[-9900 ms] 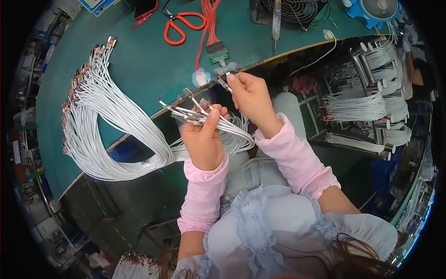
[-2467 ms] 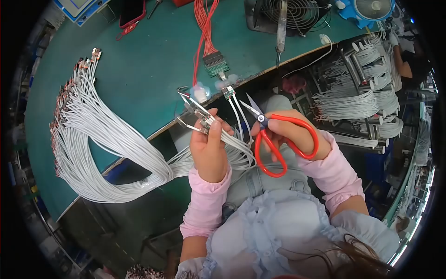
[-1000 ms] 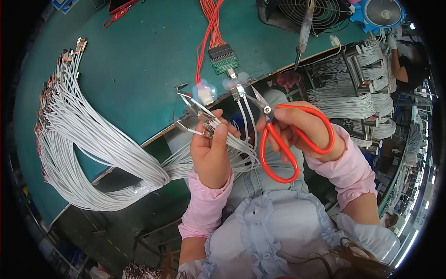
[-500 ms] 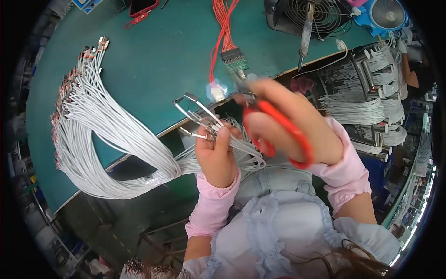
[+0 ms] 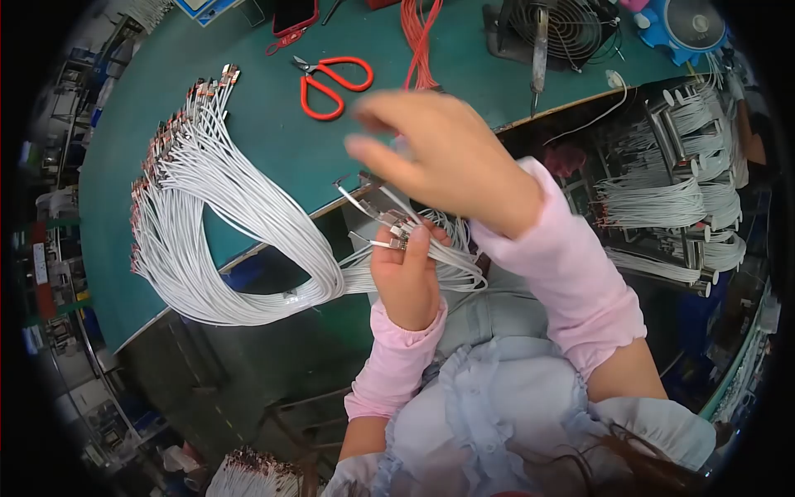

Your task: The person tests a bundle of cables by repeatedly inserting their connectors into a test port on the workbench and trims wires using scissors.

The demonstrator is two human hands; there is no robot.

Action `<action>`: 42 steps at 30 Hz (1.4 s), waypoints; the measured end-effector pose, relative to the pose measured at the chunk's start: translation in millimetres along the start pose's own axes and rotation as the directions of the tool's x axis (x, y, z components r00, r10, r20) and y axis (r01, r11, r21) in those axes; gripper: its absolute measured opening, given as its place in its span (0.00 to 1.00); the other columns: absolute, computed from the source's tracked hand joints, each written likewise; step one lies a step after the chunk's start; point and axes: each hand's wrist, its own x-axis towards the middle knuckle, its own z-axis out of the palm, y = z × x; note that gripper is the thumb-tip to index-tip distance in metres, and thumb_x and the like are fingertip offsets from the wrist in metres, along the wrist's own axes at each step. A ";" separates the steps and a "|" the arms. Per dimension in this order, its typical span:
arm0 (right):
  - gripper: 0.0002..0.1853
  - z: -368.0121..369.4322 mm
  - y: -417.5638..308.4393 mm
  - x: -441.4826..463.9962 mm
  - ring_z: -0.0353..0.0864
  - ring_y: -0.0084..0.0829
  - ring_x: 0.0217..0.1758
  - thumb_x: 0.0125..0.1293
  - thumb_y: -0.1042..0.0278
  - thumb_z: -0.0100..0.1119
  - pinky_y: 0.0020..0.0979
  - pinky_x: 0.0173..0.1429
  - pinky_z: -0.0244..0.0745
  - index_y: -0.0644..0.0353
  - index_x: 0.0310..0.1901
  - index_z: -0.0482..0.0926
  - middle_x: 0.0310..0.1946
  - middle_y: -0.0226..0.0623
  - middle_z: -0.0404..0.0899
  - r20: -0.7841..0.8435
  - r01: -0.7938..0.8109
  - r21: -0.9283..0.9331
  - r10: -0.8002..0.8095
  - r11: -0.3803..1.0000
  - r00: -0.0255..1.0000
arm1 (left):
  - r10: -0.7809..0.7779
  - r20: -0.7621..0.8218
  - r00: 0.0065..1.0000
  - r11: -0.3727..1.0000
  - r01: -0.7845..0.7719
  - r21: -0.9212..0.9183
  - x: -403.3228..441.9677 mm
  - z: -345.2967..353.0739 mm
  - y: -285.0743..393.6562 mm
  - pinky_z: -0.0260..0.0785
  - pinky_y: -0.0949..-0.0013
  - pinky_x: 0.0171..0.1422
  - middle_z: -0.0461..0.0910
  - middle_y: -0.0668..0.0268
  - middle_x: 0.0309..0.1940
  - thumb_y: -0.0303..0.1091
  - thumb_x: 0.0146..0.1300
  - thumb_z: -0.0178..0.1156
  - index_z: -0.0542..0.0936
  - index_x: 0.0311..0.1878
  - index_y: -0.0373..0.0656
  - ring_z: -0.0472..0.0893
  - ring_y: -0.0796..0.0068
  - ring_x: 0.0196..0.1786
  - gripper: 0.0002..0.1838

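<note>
My left hand point(image 5: 407, 277) pinches several white cables point(image 5: 457, 263) near their metal connector ends, which fan out above the thumb. Over them, my right hand point(image 5: 439, 153) hovers with thumb and fingers apart and nothing between them. It hides part of the red wires and the spot where they meet their connector. On the green table point(image 5: 273, 149), red-handled scissors point(image 5: 335, 83) lie to the left of my right hand. A large looped bundle of white cables point(image 5: 240, 224) rests on the table's left side and hangs over its edge.
A soldering iron point(image 5: 540, 58) stands in front of a black fan point(image 5: 556, 29) at the back right. Red wires point(image 5: 421, 41) run from the back. Racks of white cables point(image 5: 662, 203) stand at the right. More cables point(image 5: 252, 476) show at the bottom left.
The red-handled scissors have left my right hand and now lie on the table. That hand is now open over the cables. My left hand keeps its hold; the whole view has shifted slightly.
</note>
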 end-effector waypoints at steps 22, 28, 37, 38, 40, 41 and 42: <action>0.10 10.5 31.7 -79.0 0.65 0.14 0.12 0.62 0.69 0.47 0.18 0.15 0.56 0.63 0.24 0.68 0.11 0.27 0.68 0.032 -0.557 0.613 0.687 0.561 0.726 | 0.063 0.040 0.997 0.990 -0.067 0.121 4.3 10.0 -4.2 0.54 0.77 0.26 0.66 0.67 0.24 0.29 0.64 0.44 0.64 0.50 0.39 0.61 0.81 0.22 0.12; 0.07 -6.6 111.8 -138.0 0.71 0.20 0.17 0.60 0.71 0.48 0.21 0.20 0.62 0.63 0.27 0.71 0.17 0.33 0.73 -0.246 -0.747 0.272 0.795 0.606 0.555 | 0.022 0.015 1.000 0.998 -0.023 0.060 7.4 1.3 -5.5 0.55 0.77 0.27 0.66 0.67 0.23 0.28 0.63 0.43 0.64 0.49 0.40 0.61 0.81 0.22 0.11; 0.03 30.2 61.3 -156.7 0.74 0.40 0.30 0.54 0.71 0.52 0.35 0.34 0.68 0.61 0.28 0.71 0.24 0.40 0.75 0.070 0.170 0.073 -0.176 0.983 0.982 | 0.059 -0.056 0.997 0.996 -0.056 0.069 0.7 12.5 -6.7 0.54 0.78 0.25 0.65 0.68 0.22 0.28 0.63 0.44 0.64 0.48 0.40 0.60 0.82 0.20 0.11; 0.05 52.4 77.2 -185.3 0.74 0.42 0.27 0.55 0.68 0.51 0.38 0.32 0.68 0.59 0.30 0.71 0.22 0.41 0.75 0.180 -0.014 -0.012 0.016 1.000 0.984 | 0.153 -0.015 0.988 0.984 -0.151 0.094 -2.7 8.8 7.1 0.53 0.80 0.23 0.64 0.69 0.21 0.27 0.63 0.44 0.64 0.48 0.40 0.59 0.83 0.19 0.10; 0.06 79.2 103.7 -221.6 0.74 0.43 0.24 0.56 0.65 0.50 0.40 0.30 0.68 0.57 0.32 0.70 0.19 0.42 0.74 0.278 -0.184 -0.107 0.207 0.977 0.938 | 0.332 0.019 0.943 0.935 -0.332 0.124 -6.8 0.2 43.2 0.49 0.82 0.19 0.63 0.70 0.19 0.26 0.62 0.44 0.65 0.47 0.39 0.57 0.86 0.17 0.11; 0.07 86.9 109.8 -232.8 0.74 0.46 0.23 0.57 0.63 0.49 0.42 0.29 0.68 0.56 0.33 0.70 0.19 0.43 0.74 0.373 -0.300 -0.162 0.339 0.940 0.864 | 0.414 0.011 0.910 0.901 -0.411 0.138 -9.2 -4.1 66.9 0.47 0.84 0.17 0.62 0.70 0.19 0.25 0.61 0.44 0.65 0.47 0.39 0.56 0.87 0.16 0.11; 0.08 90.2 108.4 -237.5 0.74 0.48 0.22 0.58 0.62 0.48 0.44 0.29 0.68 0.56 0.34 0.70 0.18 0.44 0.74 0.455 -0.403 -0.229 0.464 0.886 0.760 | 0.467 0.020 0.884 0.880 -0.467 0.082 -12.2 -12.3 95.4 0.48 0.83 0.17 0.64 0.69 0.18 0.24 0.61 0.45 0.64 0.48 0.37 0.57 0.87 0.16 0.11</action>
